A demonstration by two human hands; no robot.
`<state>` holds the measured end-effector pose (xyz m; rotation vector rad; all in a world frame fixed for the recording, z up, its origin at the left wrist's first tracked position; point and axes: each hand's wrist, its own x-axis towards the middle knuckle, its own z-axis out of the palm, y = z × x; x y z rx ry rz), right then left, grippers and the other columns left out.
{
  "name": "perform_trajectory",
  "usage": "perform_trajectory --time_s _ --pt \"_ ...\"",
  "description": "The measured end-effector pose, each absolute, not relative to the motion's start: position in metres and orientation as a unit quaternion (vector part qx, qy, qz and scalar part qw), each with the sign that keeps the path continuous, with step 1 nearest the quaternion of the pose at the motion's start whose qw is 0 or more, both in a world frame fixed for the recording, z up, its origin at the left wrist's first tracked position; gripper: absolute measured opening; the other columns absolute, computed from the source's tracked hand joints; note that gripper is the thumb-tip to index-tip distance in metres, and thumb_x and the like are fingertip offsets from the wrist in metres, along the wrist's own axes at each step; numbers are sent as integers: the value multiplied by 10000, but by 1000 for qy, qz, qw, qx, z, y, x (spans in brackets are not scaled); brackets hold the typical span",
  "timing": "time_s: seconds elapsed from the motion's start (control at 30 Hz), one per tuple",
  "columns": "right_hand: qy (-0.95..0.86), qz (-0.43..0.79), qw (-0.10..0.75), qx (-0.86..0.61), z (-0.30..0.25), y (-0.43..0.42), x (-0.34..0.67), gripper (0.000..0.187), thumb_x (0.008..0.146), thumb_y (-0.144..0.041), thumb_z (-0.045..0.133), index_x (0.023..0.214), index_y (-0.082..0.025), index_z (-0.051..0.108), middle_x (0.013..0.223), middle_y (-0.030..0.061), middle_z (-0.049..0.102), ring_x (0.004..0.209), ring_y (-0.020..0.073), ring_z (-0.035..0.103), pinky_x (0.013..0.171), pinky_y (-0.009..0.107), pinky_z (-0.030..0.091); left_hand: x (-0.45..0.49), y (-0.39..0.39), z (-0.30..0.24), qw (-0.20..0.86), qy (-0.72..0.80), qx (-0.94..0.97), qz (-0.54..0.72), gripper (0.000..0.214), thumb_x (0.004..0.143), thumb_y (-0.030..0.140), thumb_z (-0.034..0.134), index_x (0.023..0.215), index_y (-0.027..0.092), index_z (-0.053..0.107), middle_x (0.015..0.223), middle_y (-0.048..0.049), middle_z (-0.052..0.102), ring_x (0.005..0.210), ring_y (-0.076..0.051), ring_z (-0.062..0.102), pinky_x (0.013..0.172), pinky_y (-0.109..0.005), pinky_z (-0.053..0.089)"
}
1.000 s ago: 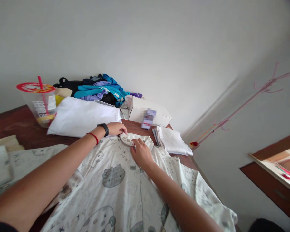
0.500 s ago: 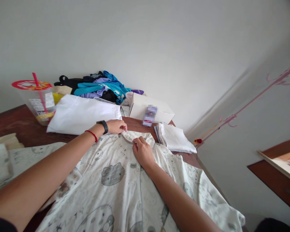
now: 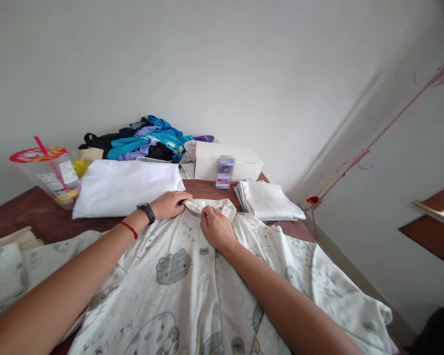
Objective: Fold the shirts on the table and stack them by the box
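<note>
A cream pyjama shirt with grey cartoon cat prints [image 3: 177,281] lies spread on the dark wooden table [image 3: 29,217], collar away from me. My left hand [image 3: 168,203], with a black watch and a red cord on its wrist, grips the left side of the collar [image 3: 196,204]. My right hand [image 3: 216,228] pinches the front of the shirt just below the collar. Both arms reach over the shirt's body.
Behind the shirt lie a folded white garment [image 3: 126,186], a white cardboard box [image 3: 225,160], a small folded white cloth [image 3: 268,201] and a pile of blue, purple and black clothes [image 3: 148,140]. A plastic cup with a red lid and straw [image 3: 48,170] stands at the left. Folded printed fabric [image 3: 5,271] lies near the left edge.
Both hands have stayed at the collar, the right hand's fingers closing on the fabric. The camera has turned a little, shifting the scene.
</note>
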<state>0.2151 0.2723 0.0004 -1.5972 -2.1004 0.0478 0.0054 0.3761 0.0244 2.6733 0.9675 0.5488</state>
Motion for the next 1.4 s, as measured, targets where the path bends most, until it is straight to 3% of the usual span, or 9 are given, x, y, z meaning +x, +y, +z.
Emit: perform_trajectory --time_s 0.2,0.4,0.57,0.67,0.9,1.1,1.17,1.27,1.4 --pt "-767 23 254 -588 4 271 215 117 1021 -232 435 1073 -217 538 979 54 698 891 207 654 705 275 406 9 375 20 94 354 905 217 424 873 187 509 1271 181 654 1317 -63 684 1203 -219 637 1083 -334 460" --pt "-774 29 248 -582 3 272 213 115 1023 -232 444 1089 -218 537 983 65 706 905 213 657 730 281 428 19 376 12 31 396 895 205 456 825 72 486 1230 209 645 1253 -64 696 1185 -227 628 1072 -356 466" --pt "-786 21 239 -569 1 272 213 115 1019 -226 457 1084 -225 552 993 67 701 907 216 655 745 288 440 32 367 15 -28 476 863 170 302 910 99 440 1121 208 625 1150 -89 668 1018 -224 671 845 -306 518" --pt "-795 19 234 -559 0 272 214 107 1001 -207 480 1061 -226 566 1011 64 698 905 211 655 739 284 434 38 361 19 -56 514 846 131 172 956 172 442 1025 214 594 1062 -88 662 856 -227 682 677 -304 473" --pt "-781 41 244 -574 -2 273 214 173 933 -202 539 1094 -237 592 992 40 721 880 207 666 707 275 403 42 357 23 -60 528 839 112 108 973 212 447 988 208 554 992 -97 676 776 -259 678 588 -310 401" --pt "-775 62 243 -580 -1 274 216 237 920 -181 496 1097 -254 636 1004 29 744 861 195 670 717 267 388 33 362 20 -46 494 857 140 195 955 190 447 1095 247 570 1156 -73 650 938 -243 678 656 -311 475" --pt "-771 68 248 -583 -1 275 217 243 914 -178 492 1078 -258 651 1010 27 749 867 196 671 727 267 388 23 368 18 -16 435 884 170 377 894 130 470 1238 262 551 1298 -72 613 1121 -247 638 807 -325 519" --pt "-767 74 250 -587 -1 276 218 243 906 -184 492 1060 -257 665 1013 31 753 870 200 672 733 271 388 8 379 19 62 345 917 190 644 782 85 502 1411 219 472 1404 -91 581 1286 -251 554 1072 -369 446" --pt "-768 75 252 -584 0 275 219 236 893 -186 493 1032 -248 672 993 34 754 868 205 673 724 276 388 -2 387 30 198 331 913 134 629 754 156 499 1379 212 541 1414 -59 601 1279 -243 567 1130 -372 409"
